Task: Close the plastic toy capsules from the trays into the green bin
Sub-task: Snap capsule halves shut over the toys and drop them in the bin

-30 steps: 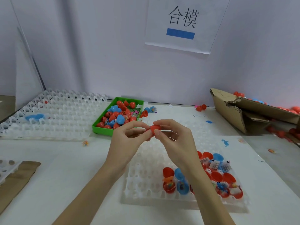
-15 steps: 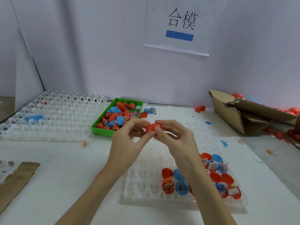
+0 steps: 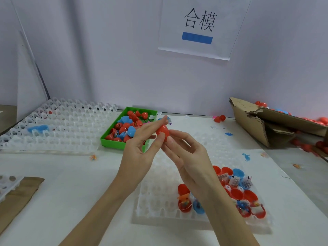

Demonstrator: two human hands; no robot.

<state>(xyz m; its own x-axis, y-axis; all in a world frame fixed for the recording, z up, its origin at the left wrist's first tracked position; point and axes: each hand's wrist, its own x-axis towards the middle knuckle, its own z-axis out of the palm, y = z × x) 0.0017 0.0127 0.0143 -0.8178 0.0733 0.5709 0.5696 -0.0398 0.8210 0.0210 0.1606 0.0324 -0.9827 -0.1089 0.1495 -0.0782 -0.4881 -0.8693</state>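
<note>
A closed red capsule (image 3: 163, 131) is held up in front of the green bin (image 3: 113, 142), which holds several red and blue capsules. My left hand (image 3: 140, 148) pinches the capsule between thumb and outstretched fingers. My right hand (image 3: 188, 157) meets it from the right, with thumb and index tips on its side. Below my right wrist, the near white tray (image 3: 159, 201) holds several open red and blue capsule halves (image 3: 237, 194) with small toys and paper slips in them.
A large white tray (image 3: 58, 125) with one blue piece lies at the left. A torn cardboard box (image 3: 262, 125) with loose red capsules sits at the right. Brown cardboard (image 3: 19, 194) lies at the near left. Small toy bits are scattered on the white table.
The capsule and both hands have drifted slightly left and up toward the bin. My left fingers have straightened out and my right fingers have loosened.
</note>
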